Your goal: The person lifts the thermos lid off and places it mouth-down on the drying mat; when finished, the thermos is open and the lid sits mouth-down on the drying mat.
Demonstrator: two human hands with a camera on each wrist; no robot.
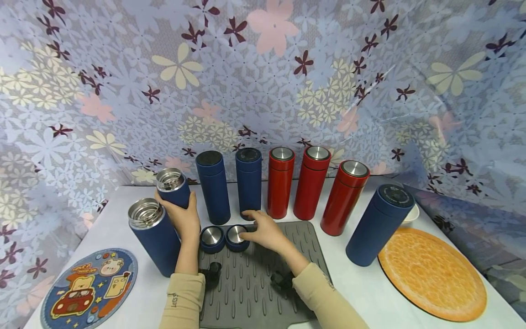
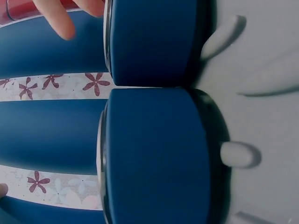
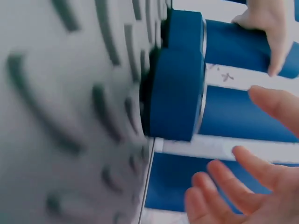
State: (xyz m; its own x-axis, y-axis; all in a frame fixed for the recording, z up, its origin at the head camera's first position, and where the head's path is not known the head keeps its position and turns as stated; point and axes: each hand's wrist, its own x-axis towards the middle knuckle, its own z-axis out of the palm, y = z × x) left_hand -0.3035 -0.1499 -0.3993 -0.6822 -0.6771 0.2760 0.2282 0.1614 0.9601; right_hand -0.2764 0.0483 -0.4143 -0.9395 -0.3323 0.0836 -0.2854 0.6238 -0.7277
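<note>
My left hand [image 1: 186,220] grips a lidless blue thermos [image 1: 176,194], whose steel mouth is bare on top. In the right wrist view that left hand [image 3: 268,25] wraps the bottle from above. A second lidless blue thermos [image 1: 158,242] stands beside it, nearer to me. Two blue lids with steel tops, a left lid [image 1: 212,237] and a right lid [image 1: 237,238], sit side by side on a grey ridged mat [image 1: 263,283]. My right hand [image 1: 266,232] hovers by the right lid; the right wrist view shows its fingers [image 3: 229,182] spread, holding nothing.
Two capped blue thermoses, one left [image 1: 213,187] and one right [image 1: 249,183], stand behind the mat. Three red thermoses [image 1: 312,183] follow to their right, then another blue one [image 1: 378,224]. A cartoon round mat [image 1: 92,288] lies left, an orange round mat [image 1: 433,274] right, near a white bowl [image 1: 412,214].
</note>
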